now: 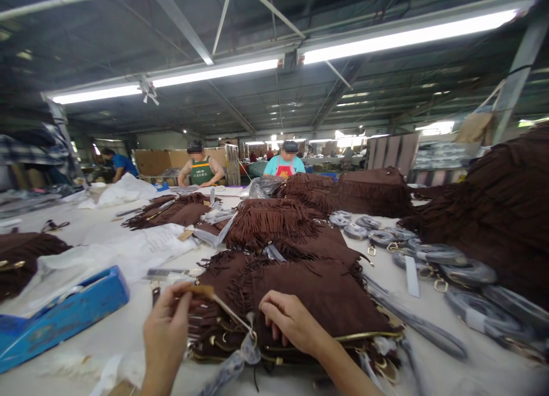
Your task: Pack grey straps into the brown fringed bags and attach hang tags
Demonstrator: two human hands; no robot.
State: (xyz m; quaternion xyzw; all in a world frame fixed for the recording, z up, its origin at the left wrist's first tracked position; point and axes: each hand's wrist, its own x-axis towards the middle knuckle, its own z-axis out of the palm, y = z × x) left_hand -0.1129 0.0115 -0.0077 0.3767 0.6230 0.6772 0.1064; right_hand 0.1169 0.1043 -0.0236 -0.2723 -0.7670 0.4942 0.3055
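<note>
Left hand (165, 333) near the front edge of the bench (128, 321), fingers pinched shut on the wooden handle of a thin tool (223, 306), its metal point slanting down to the right. Right hand (289, 321) just beside it, fingers curled down and pressed onto the top brown fringed bag (317, 293), gripping nothing that shows; fingertips close to the tool's point. Between both hands, at the tip, a small clear plastic piece (250, 344), too blurred to tell more.

Bag on top of a stack at the front middle of the bench, gold zipper (364, 336) along its near edge. More fringed bags (274, 221) heaped behind it toward the middle, and further piles at the right edge (501, 213) and left edge (26, 253).

Blue tray (64, 313) at the front left, tilted, near the left hand. White plastic sheets (128, 250) behind the tray. Wrapped straps with gold clasps (429, 258) spread along the right side between the piles.

At the far edge of the bench, two people in aprons (201, 170), (285, 164), well apart from the hands; a third person (120, 164) farther left.
</note>
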